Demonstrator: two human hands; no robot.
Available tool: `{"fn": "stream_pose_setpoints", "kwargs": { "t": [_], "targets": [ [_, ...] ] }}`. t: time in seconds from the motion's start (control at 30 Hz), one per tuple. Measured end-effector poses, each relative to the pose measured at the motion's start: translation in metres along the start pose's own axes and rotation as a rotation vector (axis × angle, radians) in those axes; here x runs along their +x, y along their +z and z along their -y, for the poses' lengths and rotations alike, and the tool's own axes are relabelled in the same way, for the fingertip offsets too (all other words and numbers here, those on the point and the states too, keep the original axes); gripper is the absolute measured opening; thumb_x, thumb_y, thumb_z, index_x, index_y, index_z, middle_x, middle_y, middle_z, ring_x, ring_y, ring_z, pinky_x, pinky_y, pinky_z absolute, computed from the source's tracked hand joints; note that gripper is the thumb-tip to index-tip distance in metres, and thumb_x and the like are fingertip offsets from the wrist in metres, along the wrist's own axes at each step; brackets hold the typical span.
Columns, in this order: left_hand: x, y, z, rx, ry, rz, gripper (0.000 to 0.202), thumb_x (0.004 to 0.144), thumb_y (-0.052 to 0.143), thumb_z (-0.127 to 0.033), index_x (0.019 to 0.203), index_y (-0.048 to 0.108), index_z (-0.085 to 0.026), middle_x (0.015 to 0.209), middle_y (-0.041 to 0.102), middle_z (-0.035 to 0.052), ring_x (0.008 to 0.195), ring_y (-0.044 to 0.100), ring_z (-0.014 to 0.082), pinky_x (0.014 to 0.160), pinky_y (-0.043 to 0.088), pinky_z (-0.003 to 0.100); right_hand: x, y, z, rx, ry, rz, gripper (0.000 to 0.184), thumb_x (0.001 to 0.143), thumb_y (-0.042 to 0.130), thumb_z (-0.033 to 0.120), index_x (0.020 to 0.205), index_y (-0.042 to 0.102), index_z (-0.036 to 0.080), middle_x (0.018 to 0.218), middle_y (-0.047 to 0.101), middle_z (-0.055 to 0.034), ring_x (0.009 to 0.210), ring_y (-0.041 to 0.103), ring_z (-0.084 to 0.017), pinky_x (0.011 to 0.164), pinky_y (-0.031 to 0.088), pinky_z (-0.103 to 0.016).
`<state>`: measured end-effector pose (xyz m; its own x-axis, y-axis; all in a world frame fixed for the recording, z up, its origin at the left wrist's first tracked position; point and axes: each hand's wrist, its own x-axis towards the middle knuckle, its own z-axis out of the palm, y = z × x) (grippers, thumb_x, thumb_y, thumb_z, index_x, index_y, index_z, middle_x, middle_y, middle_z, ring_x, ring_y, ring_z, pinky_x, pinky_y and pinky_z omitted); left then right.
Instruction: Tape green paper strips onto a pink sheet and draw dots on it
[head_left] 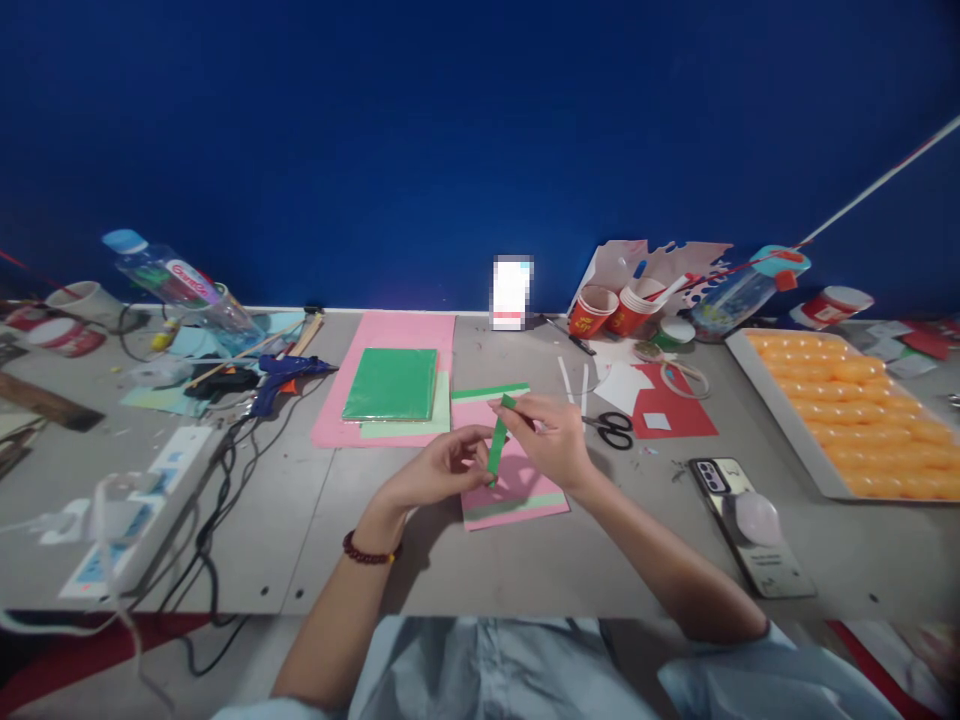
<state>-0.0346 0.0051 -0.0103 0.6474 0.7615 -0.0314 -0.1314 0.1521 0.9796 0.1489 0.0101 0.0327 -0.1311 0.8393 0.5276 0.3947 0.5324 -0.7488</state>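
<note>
A narrow green paper strip [497, 443] is held upright-tilted between both my hands above a pink sheet [517, 490] with a green band. My left hand [439, 470] pinches the strip's lower end, a dark bead bracelet on its wrist. My right hand [551, 440] pinches the strip's upper end. Both hands are closed on it.
Green sheets [391, 385] lie on a larger pink sheet [405, 335] behind. Black scissors [615, 428], red paper [679, 412], red cups [611, 310], a phone [742, 520] and a tray of orange balls [862, 415] are right. A blue glue gun [289, 375], cables, power strip [139, 505] and bottle [184, 290] are left.
</note>
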Motion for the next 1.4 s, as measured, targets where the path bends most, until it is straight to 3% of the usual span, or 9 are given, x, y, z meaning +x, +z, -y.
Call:
{"fn": "stream_pose_setpoints", "kwargs": {
  "t": [0.37,0.7,0.9,1.0,1.13,1.23,1.4],
  "targets": [
    [-0.004,0.006,-0.011,0.175,-0.023,-0.024,0.038,0.081,0.067,-0.030,0.115,0.060,-0.015,0.076,0.055,0.0003,0.071,0.055,0.0124,0.071,0.049,0.028,-0.001,-0.002,0.004,-0.002,-0.002,0.020,0.026,0.090,0.056,0.032,0.078,0.077,0.022,0.055,0.059,-0.0014,0.051,0.049,-0.013,0.055,0.045,-0.027],
    [-0.006,0.010,-0.022,0.257,-0.075,-0.011,0.013,0.078,0.061,-0.015,0.091,0.062,-0.014,0.074,0.055,-0.0006,0.071,0.056,0.0121,0.069,0.047,0.026,-0.006,-0.001,-0.002,-0.008,-0.077,0.055,0.021,0.090,0.057,0.027,0.089,0.077,0.022,0.066,0.068,-0.0032,0.055,0.054,-0.013,0.056,0.047,-0.027],
    [-0.006,0.011,-0.022,0.287,-0.093,-0.010,0.013,0.077,0.060,-0.014,0.089,0.063,-0.015,0.072,0.056,-0.0009,0.069,0.054,0.0114,0.068,0.047,0.025,-0.006,-0.002,0.003,0.009,-0.042,0.063,0.020,0.089,0.058,0.028,0.088,0.076,0.022,0.060,0.066,-0.0023,0.053,0.053,-0.013,0.054,0.047,-0.027],
    [-0.007,0.010,-0.023,0.241,-0.086,-0.033,0.030,0.078,0.064,-0.019,0.108,0.062,-0.015,0.073,0.055,-0.0007,0.069,0.055,0.0115,0.068,0.048,0.026,-0.003,-0.004,0.007,0.021,0.024,0.033,0.022,0.089,0.058,0.031,0.082,0.076,0.022,0.063,0.067,-0.0028,0.055,0.056,-0.014,0.054,0.047,-0.027],
    [-0.009,0.009,-0.023,0.040,-0.023,-0.074,0.069,0.079,0.068,-0.022,0.141,0.037,-0.022,0.072,0.053,-0.0030,0.068,0.054,0.0105,0.072,0.052,0.029,0.000,-0.002,0.003,0.153,0.243,0.023,0.028,0.088,0.057,0.040,0.080,0.075,0.020,0.069,0.070,-0.0037,0.052,0.061,-0.013,0.049,0.046,-0.024],
    [-0.009,0.009,-0.021,0.008,-0.010,-0.094,0.078,0.080,0.069,-0.020,0.146,0.028,-0.026,0.073,0.053,-0.0034,0.071,0.055,0.0103,0.074,0.052,0.029,0.002,0.001,-0.004,0.280,0.340,0.022,0.029,0.085,0.061,0.044,0.082,0.074,0.019,0.071,0.070,-0.0037,0.049,0.061,-0.012,0.046,0.047,-0.023],
    [-0.010,0.012,-0.022,0.070,0.017,-0.104,0.087,0.081,0.068,-0.021,0.151,0.015,-0.028,0.075,0.055,-0.0031,0.072,0.057,0.0111,0.073,0.051,0.028,0.005,0.001,-0.007,0.325,0.345,0.017,0.030,0.084,0.061,0.044,0.076,0.074,0.018,0.075,0.070,-0.0052,0.050,0.060,-0.011,0.045,0.047,-0.022]
  ]
}}
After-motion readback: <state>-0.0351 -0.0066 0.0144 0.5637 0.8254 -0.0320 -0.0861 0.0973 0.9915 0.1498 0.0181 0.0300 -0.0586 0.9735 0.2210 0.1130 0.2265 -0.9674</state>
